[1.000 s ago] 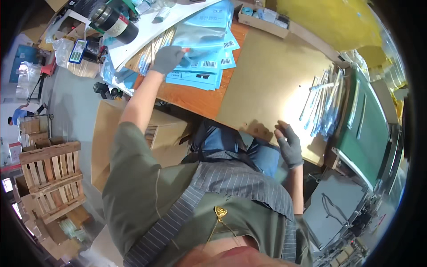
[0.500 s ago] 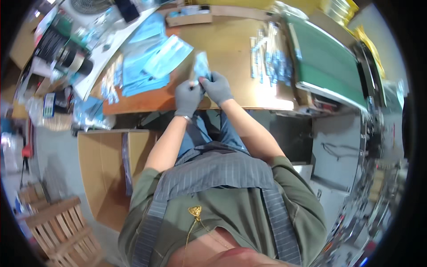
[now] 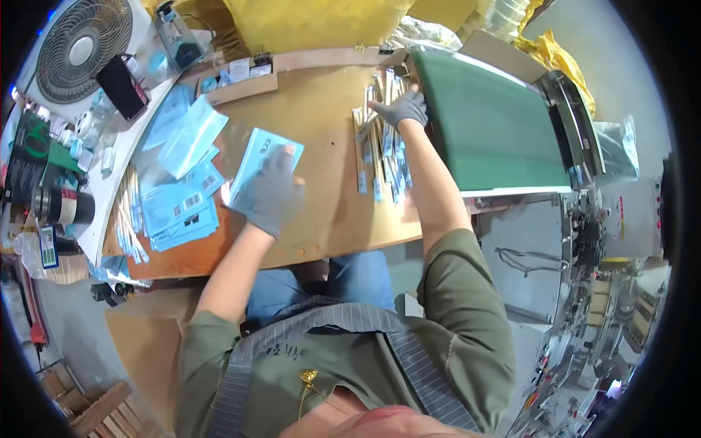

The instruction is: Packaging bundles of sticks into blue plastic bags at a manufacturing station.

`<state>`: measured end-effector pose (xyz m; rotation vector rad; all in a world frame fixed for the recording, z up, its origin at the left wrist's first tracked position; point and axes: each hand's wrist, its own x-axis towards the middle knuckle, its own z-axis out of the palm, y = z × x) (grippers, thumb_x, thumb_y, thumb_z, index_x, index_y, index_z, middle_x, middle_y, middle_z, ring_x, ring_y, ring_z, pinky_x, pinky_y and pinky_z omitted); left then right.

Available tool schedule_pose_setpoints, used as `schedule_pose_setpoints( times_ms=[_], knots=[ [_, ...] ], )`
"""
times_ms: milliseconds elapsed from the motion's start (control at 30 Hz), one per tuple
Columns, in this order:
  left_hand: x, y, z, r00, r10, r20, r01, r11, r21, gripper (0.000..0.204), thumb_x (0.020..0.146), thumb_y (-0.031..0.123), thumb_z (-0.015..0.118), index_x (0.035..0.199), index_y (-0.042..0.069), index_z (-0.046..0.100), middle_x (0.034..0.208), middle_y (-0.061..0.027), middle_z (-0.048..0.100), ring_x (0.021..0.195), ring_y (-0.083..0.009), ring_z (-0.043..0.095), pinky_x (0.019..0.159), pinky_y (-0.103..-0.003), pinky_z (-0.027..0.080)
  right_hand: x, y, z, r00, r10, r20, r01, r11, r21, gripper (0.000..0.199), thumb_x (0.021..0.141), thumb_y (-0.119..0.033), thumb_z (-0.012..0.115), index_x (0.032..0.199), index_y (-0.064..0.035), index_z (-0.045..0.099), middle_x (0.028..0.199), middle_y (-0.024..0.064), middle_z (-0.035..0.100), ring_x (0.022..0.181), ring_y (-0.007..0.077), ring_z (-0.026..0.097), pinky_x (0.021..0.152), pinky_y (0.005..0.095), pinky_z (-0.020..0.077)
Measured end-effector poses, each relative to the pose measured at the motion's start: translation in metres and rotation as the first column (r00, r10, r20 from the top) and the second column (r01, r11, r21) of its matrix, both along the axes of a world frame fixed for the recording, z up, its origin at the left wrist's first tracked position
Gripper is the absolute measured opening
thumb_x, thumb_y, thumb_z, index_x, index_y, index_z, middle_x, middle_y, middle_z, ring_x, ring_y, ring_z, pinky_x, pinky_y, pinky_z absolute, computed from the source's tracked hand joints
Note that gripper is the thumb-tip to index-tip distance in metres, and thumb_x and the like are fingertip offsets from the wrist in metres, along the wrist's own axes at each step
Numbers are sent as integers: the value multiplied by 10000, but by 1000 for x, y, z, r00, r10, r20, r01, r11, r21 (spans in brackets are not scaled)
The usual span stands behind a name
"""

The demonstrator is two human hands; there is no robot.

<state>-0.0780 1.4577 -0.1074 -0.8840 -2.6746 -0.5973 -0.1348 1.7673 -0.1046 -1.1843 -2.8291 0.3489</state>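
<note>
My left hand (image 3: 277, 190), in a grey glove with bare fingertips, lies flat with its fingers on a light-blue printed packet (image 3: 252, 157) on the table. Slight motion blur softens that hand. At the far right of the table, my right hand (image 3: 403, 109), gloved the same way, is over the upper part of a heap of thin sticks (image 3: 380, 157) with pale shafts and blue-and-white ends. Its thumb points left, apart from the fingers. Nothing can be made out in its grasp. Left of my left hand are stacked blue packets (image 3: 179, 204), with a clear bag (image 3: 191, 139) over them.
A green conveyor belt (image 3: 489, 124) borders the table (image 3: 321, 160) on the right. More thin sticks (image 3: 128, 215) lie at the left edge. A small cardboard tray (image 3: 241, 86) stands at the back. A fan (image 3: 82, 51), phone (image 3: 123, 87) and dark cup (image 3: 64, 206) are far left.
My hands were together near the table's front edge, holding a blue packet. They have parted: the left now rests on a flat packet, while the right has reached far right to the sticks.
</note>
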Motion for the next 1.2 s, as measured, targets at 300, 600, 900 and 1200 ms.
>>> schedule_pose_setpoints(
  times_ms=[300,600,900,1200],
  knots=[
    [-63,126,-99,386,-295,874,-527,707,471,630,846,464,622,1221,-14,454,1035,-79,585,911,-163,574,741,-319,466,30,35,-38,956,-213,-201,91,868,-488,660,648,-391,628,1099,86,558,1093,311,589,1087,391,566,920,412,446],
    [-49,125,-38,283,-506,815,-733,434,524,490,811,404,690,1053,-16,618,890,-56,635,753,-130,591,658,-260,475,40,-57,-52,914,-63,-400,-381,201,-902,458,794,-307,681,1077,41,589,845,109,649,785,157,620,712,278,500],
    [-24,40,54,666,-578,471,-83,570,817,895,662,141,813,1354,-25,269,1187,-115,564,1015,-182,572,884,-315,476,68,-95,51,606,-102,-789,-791,-180,-584,675,722,-80,745,1305,3,415,1101,93,592,1000,177,578,873,315,474],
    [11,7,38,638,-610,471,224,732,644,549,720,225,745,1176,19,519,1084,-137,615,999,-211,597,865,-327,472,136,-163,72,637,-12,-771,-770,35,-637,895,645,-106,810,1378,-6,306,1223,109,502,1130,206,502,956,331,421]
  ],
)
